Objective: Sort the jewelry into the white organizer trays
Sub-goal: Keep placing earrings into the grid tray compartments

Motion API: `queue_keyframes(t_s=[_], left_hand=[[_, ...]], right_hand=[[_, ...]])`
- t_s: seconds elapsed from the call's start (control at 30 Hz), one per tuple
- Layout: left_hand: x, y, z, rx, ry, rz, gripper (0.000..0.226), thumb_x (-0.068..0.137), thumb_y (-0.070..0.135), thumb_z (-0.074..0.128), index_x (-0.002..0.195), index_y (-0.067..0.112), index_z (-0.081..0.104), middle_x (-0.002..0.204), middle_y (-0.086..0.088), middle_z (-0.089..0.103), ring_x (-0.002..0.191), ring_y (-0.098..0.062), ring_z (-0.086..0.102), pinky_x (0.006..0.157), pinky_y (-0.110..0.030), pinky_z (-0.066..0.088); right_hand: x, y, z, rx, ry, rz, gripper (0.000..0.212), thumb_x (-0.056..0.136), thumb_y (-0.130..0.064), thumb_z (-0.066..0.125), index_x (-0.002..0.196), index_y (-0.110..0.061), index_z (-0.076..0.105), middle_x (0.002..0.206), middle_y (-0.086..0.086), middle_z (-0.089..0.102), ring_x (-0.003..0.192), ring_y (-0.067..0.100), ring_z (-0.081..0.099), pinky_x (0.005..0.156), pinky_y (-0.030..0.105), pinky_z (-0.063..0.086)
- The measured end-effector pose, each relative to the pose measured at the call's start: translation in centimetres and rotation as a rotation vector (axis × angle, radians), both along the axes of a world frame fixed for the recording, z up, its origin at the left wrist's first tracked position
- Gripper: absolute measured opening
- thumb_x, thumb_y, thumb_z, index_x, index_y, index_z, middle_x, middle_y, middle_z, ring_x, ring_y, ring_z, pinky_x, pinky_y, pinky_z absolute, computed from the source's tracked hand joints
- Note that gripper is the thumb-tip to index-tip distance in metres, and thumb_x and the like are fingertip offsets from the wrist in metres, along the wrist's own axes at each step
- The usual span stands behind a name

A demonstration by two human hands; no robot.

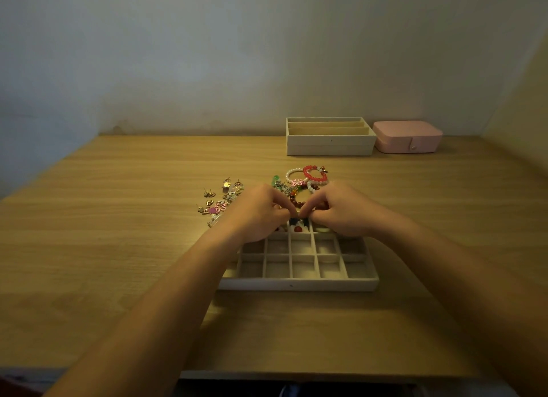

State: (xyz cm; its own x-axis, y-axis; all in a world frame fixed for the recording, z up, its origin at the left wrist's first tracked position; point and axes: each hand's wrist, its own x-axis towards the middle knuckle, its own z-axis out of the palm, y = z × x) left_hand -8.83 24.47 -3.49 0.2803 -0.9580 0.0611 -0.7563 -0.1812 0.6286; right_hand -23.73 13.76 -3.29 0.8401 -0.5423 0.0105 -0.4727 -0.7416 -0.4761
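A white grid tray [299, 284] with several small compartments lies in front of me on the wooden desk. My left hand [261, 211] and my right hand [341, 209] meet over its far row, fingertips pinched together on a small dark piece of jewelry [298, 218]. A red bead and other small pieces [298, 229] sit in the far compartments below. Behind the hands lies a heap of bead bracelets [308, 177]. To the left are scattered earrings and charms [221, 199].
A second white tray [330, 143] with long slots stands stacked at the back of the desk, with a shut pink jewelry case [407, 137] to its right. A wall runs behind the desk. The desk's front edge [296, 374] is near me.
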Motion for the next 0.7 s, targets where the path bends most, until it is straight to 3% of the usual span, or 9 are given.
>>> queue_keyframes(t_s=[0.17,0.4,0.47,0.53,0.6,0.7], left_hand=[[0.2,0.2,0.0,-0.038,-0.002,0.012,0.021,0.096,0.019,0.059,0.095,0.029,0.078,0.083,0.006,0.058,0.06,-0.001,0.046,0.053,-0.016,0.034],[-0.1,0.3,-0.4,-0.038,-0.081,0.002,0.021,0.091,0.027,0.06,0.095,0.034,0.079,0.1,0.007,0.072,0.086,-0.01,0.061,0.078,-0.033,0.054],[-0.2,0.4,-0.5,-0.02,-0.133,-0.002,0.021,0.089,0.031,0.06,0.093,0.037,0.079,0.083,0.015,0.07,0.078,-0.01,0.061,0.073,-0.031,0.053],[-0.4,0.6,-0.5,0.008,-0.214,-0.016,0.02,0.091,0.029,0.061,0.093,0.038,0.079,0.065,0.024,0.054,0.064,-0.003,0.051,0.062,-0.027,0.042],[-0.6,0.8,-0.5,0.004,-0.282,-0.028,0.021,0.093,0.028,0.06,0.097,0.038,0.079,0.065,0.026,0.048,0.063,-0.001,0.047,0.061,-0.026,0.037],[-0.7,0.9,-0.3,0.018,-0.338,-0.046,0.022,0.095,0.031,0.059,0.102,0.04,0.077,0.077,0.017,0.053,0.075,-0.007,0.052,0.066,-0.027,0.04]], right_hand=[[-0.2,-0.1,0.1,-0.002,-0.042,-0.032,0.023,0.099,-0.014,0.058,0.102,-0.026,0.078,0.079,-0.024,0.057,0.067,-0.003,0.052,0.055,0.009,0.037],[0.1,0.7,0.4,-0.004,0.047,0.0,0.023,0.098,-0.015,0.059,0.109,-0.027,0.075,0.081,-0.019,0.057,0.069,0.0,0.053,0.051,0.01,0.038],[0.2,0.9,0.5,-0.004,0.039,-0.009,0.02,0.095,-0.015,0.063,0.106,-0.026,0.076,0.081,-0.017,0.058,0.073,0.002,0.055,0.057,0.012,0.039],[0.3,1.0,0.5,-0.012,0.037,-0.017,0.017,0.093,-0.014,0.066,0.103,-0.024,0.076,0.082,-0.016,0.058,0.074,0.002,0.054,0.059,0.014,0.04],[0.4,1.2,0.6,-0.017,0.03,-0.023,0.016,0.09,-0.014,0.069,0.1,-0.024,0.076,0.08,-0.015,0.058,0.073,0.002,0.054,0.06,0.017,0.04],[0.8,1.6,0.6,-0.01,0.016,-0.038,0.014,0.088,-0.014,0.072,0.098,-0.023,0.077,0.078,-0.015,0.056,0.071,0.002,0.051,0.059,0.016,0.039]])
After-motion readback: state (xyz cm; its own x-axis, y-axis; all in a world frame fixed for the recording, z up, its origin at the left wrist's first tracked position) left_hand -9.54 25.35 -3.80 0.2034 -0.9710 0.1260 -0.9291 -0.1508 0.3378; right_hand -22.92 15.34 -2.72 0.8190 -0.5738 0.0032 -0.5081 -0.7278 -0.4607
